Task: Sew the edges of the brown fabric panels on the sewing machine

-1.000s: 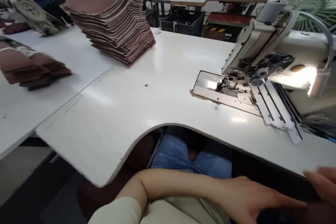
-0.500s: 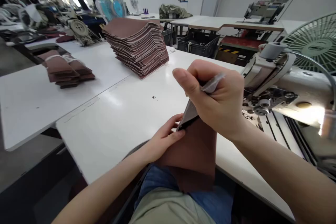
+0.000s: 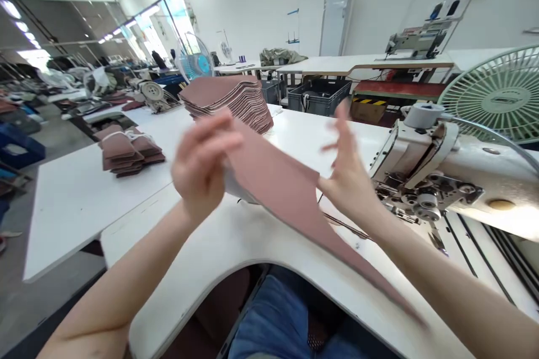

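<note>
A long reddish-brown fabric piece [image 3: 282, 185] hangs slanted above the white table, its tail running down to the right. My left hand [image 3: 204, 160] is closed on its upper left end, fingers blurred. My right hand [image 3: 347, 171] has its fingers raised and spread, its lower edge by the piece's right corner; whether it touches is unclear. Behind my left hand rises a tall stack of brown pieces [image 3: 236, 95]. Farther left on the table, a smaller bundle [image 3: 128, 148] is tied with white string.
A sewing machine [image 3: 425, 174] stands at the right, with a green fan [image 3: 501, 95] behind it. Beyond the white table [image 3: 84, 190] are grey crates [image 3: 320, 92] and another sewing machine [image 3: 416, 42]. The near table edge curves around my lap.
My hands have moved apart, the left one up and leftward. The fabric has risen from my lap to above the table. My right hand has opened. The view has tilted up.
</note>
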Demonstrator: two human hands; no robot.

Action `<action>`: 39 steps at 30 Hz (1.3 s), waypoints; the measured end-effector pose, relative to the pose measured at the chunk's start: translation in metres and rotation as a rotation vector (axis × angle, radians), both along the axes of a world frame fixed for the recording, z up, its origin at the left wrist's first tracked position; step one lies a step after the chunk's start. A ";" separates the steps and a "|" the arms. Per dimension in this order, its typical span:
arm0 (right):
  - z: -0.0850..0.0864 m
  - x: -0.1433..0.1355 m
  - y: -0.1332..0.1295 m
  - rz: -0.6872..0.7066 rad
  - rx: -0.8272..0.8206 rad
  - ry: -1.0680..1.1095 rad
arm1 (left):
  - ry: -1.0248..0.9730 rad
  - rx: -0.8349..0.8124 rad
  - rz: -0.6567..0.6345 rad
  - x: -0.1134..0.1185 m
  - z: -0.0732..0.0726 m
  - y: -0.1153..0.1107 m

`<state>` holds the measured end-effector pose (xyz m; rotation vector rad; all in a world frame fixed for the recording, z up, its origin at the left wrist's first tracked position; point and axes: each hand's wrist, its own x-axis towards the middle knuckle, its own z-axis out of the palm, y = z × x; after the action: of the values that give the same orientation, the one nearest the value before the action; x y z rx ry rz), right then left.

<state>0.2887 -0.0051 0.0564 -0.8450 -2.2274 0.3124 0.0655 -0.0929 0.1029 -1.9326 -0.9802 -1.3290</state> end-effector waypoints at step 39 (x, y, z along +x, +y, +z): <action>-0.130 0.026 -0.024 0.330 0.243 -0.503 | 0.525 -1.461 0.294 -0.008 -0.078 0.117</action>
<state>0.3143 -0.0287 -0.0735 -0.4533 -2.8077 -0.0313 0.0571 0.0239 0.0249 -2.6313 -2.0852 0.3424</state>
